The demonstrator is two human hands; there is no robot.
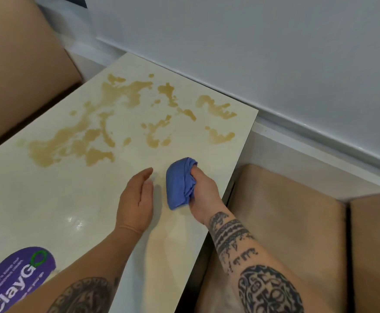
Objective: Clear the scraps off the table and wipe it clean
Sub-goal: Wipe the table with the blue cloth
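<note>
A cream table (49,199) carries a wide brown liquid spill (89,136) in patches across its far half. My right hand (203,190) grips a bunched blue cloth (180,182) near the table's right edge, just short of the spill. Beside it, my left hand (136,199) hovers or rests with its fingers straight and together, edge-on to the tabletop and holding nothing. I see no loose scraps on the table.
A round purple sticker (20,279) sits on the near left corner of the table. Tan padded seats (286,222) flank the table at right and far left (20,64). A pale wall (252,53) runs along the table's far side.
</note>
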